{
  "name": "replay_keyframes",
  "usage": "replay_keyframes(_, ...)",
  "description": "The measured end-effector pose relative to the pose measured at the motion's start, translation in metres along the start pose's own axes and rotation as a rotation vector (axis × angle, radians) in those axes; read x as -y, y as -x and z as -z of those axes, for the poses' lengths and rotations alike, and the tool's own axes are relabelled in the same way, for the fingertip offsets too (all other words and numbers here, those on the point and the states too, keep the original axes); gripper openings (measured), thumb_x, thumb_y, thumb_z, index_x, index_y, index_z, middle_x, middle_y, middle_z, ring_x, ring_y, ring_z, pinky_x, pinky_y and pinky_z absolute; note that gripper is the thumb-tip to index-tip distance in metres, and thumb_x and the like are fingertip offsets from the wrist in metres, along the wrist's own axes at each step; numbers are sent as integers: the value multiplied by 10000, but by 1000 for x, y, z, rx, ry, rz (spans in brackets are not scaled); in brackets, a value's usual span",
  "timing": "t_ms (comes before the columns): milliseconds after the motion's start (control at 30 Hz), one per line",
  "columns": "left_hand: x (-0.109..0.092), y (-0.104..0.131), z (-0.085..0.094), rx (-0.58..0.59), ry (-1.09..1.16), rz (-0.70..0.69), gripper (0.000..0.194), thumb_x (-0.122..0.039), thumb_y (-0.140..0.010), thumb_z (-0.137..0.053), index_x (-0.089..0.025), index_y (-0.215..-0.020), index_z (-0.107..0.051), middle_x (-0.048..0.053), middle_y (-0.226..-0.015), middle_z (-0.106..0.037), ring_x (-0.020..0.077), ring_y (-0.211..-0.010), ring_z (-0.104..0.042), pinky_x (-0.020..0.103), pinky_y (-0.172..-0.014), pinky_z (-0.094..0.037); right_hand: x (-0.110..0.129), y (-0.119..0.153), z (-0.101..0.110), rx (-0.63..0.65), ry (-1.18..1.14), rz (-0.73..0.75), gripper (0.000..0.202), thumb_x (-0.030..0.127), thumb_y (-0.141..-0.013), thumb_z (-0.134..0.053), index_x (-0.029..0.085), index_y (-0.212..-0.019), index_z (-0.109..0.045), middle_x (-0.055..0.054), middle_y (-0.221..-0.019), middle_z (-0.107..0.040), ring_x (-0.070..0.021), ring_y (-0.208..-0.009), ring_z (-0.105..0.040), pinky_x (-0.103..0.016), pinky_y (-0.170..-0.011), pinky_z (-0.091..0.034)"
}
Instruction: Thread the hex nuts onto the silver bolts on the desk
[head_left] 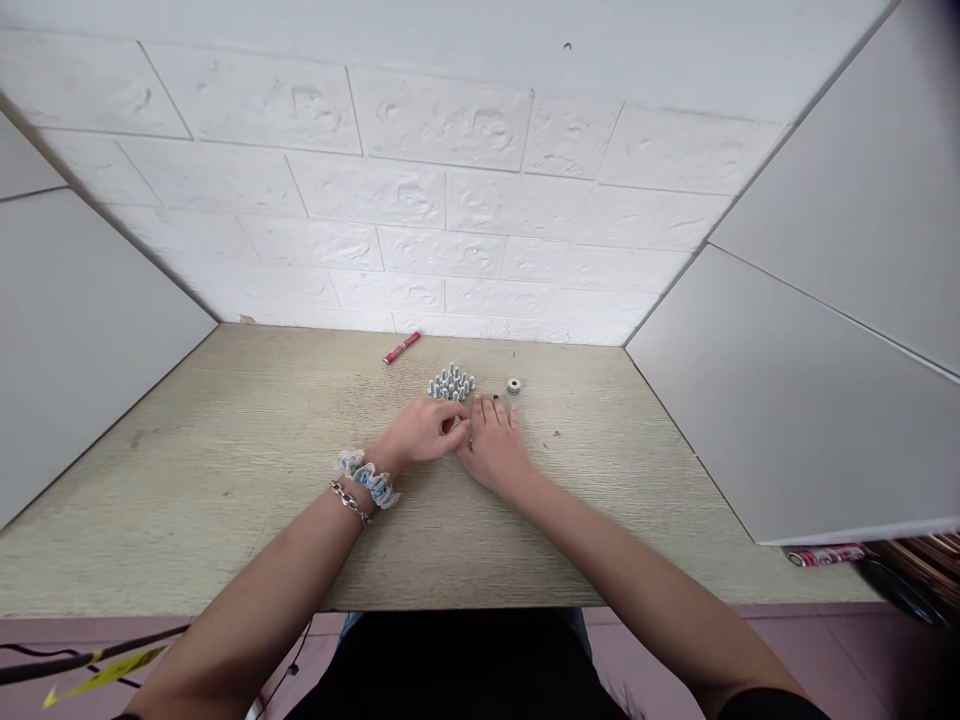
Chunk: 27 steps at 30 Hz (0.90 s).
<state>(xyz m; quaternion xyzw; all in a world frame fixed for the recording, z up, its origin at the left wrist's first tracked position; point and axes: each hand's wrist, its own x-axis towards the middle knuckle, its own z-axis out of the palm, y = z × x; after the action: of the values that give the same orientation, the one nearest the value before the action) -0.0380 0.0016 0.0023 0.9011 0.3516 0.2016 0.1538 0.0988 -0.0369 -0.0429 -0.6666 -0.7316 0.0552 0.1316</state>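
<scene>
My left hand is closed in a pinch just in front of a cluster of silver bolts, most standing upright. Whatever its fingertips hold, if anything, is too small or hidden to make out. Touching or nearly touching those fingertips is my right hand, palm down, its fingers stretched out over the table. Beyond the right fingertips lies a round silver metal piece with a dark centre hole, apart from the hand. A small dark object shows near the right fingertips.
A red tube-like stick lies toward the back wall on the wooden table. Grey panels close off both sides. Small brown bits lie right of my hand. A red patterned packet sits at the right front edge.
</scene>
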Motion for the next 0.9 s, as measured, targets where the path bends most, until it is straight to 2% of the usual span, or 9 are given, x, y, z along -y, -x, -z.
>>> replay_keyframes(200, -1, -1, 1, -10, -1, -13, 225, -268, -775, -428, -162, -761, -627, 9, -598, -562, 117, -552, -474, 233, -545, -334, 1, -8, 0, 4, 17, -71, 698, 499, -833, -283, 22, -1343, -272, -193, -1401, -244, -316, -1297, -200, -510, -1048, -97)
replay_keyframes(467, 3, -1, -2, 2, -75, -49, 256, -279, -808, -398, -159, -705, -599, 17, -611, -568, 125, -578, -484, 236, -560, -336, -2, -8, 0, 43, -7, -68, 611, 428, -880, -177, 56, -1361, -242, -157, -1416, -232, -287, -1300, -202, -483, -1039, -167)
replay_keyframes(733, 3, -1, -3, 2, -87, -58, 240, -290, -803, -413, -159, -704, -588, 7, -583, -556, 120, -557, -472, 233, -556, -334, -1, -9, 2, 88, 10, -69, 596, 417, -890, -126, 75, -1366, -233, -139, -1431, -197, -258, -1316, -161, -442, -1050, -150)
replay_keyframes(900, 3, -1, -5, -3, -81, -72, 239, -280, -803, -409, -162, -659, -559, 0, -567, -543, 115, -542, -456, 234, -547, -326, -2, -7, 4, 108, 18, -71, 572, 427, -893, -95, 150, -1374, -229, -105, -1443, -180, -237, -1324, -138, -424, -1054, -127)
